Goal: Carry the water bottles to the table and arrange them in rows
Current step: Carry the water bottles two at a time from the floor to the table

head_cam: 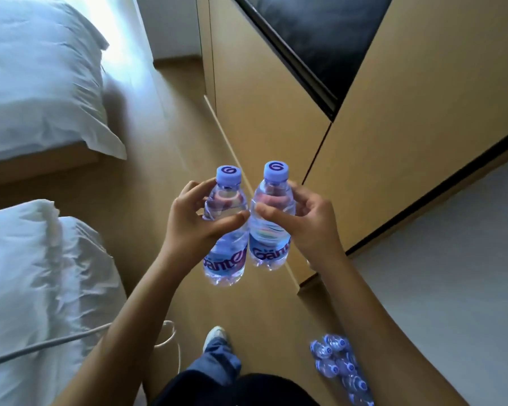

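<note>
I hold two clear water bottles with lilac caps upright in front of me, side by side and nearly touching. My left hand [192, 219] grips the left bottle [225, 259] round its upper body. My right hand [308, 222] grips the right bottle [269, 247] the same way. Both hang above the wooden floor. Down at the lower right, several more bottles [339, 366] in the same lilac caps stand grouped on the floor beside my right forearm.
Two beds with white bedding lie to the left, one far [38, 77] and one near [35, 288]. A wooden cabinet [276, 92] with a dark screen [320, 36] stands ahead right; a grey surface [452, 273] lies right. A white cable [170, 338] trails by my foot [214, 336].
</note>
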The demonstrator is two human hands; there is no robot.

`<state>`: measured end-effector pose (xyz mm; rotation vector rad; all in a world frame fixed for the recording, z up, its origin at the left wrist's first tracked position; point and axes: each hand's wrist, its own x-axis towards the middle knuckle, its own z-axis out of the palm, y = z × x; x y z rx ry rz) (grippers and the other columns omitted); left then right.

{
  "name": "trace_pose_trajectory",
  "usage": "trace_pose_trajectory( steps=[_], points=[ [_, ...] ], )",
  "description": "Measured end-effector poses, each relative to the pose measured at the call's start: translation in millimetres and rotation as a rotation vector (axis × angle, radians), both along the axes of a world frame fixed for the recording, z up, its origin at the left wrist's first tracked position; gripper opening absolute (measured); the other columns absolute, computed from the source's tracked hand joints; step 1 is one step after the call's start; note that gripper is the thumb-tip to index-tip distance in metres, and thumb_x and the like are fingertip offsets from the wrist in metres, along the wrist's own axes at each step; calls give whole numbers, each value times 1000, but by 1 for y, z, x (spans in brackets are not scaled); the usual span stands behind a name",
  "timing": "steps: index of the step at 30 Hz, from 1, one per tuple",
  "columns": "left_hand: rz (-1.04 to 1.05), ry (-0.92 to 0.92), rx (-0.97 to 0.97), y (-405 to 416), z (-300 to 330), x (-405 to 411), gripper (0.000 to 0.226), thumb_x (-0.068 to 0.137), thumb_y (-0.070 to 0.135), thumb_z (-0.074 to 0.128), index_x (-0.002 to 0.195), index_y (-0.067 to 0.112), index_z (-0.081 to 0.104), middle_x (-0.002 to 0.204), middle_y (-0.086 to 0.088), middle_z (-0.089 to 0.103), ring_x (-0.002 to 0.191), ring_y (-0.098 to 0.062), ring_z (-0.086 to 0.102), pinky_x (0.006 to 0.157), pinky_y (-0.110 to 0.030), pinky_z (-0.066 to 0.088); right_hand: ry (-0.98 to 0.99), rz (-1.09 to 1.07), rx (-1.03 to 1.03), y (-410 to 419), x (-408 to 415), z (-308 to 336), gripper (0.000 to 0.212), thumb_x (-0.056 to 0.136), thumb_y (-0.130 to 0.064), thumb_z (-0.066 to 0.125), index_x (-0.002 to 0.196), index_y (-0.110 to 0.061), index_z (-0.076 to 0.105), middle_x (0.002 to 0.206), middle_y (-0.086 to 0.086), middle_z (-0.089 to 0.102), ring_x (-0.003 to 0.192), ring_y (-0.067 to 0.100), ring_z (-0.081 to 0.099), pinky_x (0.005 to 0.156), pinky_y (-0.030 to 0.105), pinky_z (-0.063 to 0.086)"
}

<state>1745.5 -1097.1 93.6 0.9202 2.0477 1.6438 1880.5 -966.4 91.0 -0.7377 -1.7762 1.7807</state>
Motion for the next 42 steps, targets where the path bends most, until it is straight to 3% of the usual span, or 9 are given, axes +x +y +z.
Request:
trace_pose_trajectory(
  steps=[6,12,20,25,31,34,37,42],
  points=[
    [105,20,-17,8,-8,-105,50,60,28,83,108,26,69,92,-11,57,83,-17,63,73,-26,51,-9,96,-11,20,-120,-9,32,75,-16,84,105,-18,74,96,4,78,91,24,74,89,46,58],
    [221,-16,-35,36,-29,-201,50,61,28,84,109,28,70,87,-3,54,81,-14,62,74,-23,48,-22,195,-55,59,-232,-28,29,75,-16,85,102,-19,75,90,-3,76,81,14,70,84,40,58],
    [345,-69,-24,128,-48,-357,50,60,29,85,108,26,71,88,-4,53,80,-12,63,74,-22,48,-56,281,-86,159,-406,-46,37,71,-17,87,106,-17,74,97,5,77,85,20,72,87,48,59],
    [388,-60,11,188,-37,-456,48,58,38,85,102,38,68,92,-10,56,82,-13,64,74,-21,50,-51,317,-70,223,-516,-35,41,68,-21,88,106,-17,74,96,6,78,85,20,73,85,47,60],
    [434,-44,-1,236,-40,-568,50,61,30,87,108,29,69,88,-1,53,80,-9,62,72,-15,47,-75,339,-68,273,-635,-33,46,66,-19,89,110,-19,73,97,4,78,87,22,74,82,39,60],
    [458,-60,5,253,-46,-630,49,61,28,87,107,28,70,90,-10,54,80,-12,63,73,-18,48,-68,350,-94,289,-698,-39,40,69,-16,88,106,-21,74,96,5,78,86,21,74,81,40,61],
    [452,-80,-16,268,-53,-704,45,61,28,86,104,30,70,93,-17,56,83,-24,66,75,-25,51,-78,344,-101,302,-767,-47,38,70,-14,88,105,-20,75,97,7,78,86,21,73,84,46,60],
    [404,-68,-42,290,-46,-835,48,58,44,83,102,39,69,97,-17,57,90,-26,65,81,-36,53,-91,301,-96,319,-886,-45,39,70,-16,88,105,-25,74,98,5,78,90,25,74,87,49,59]
  ],
)
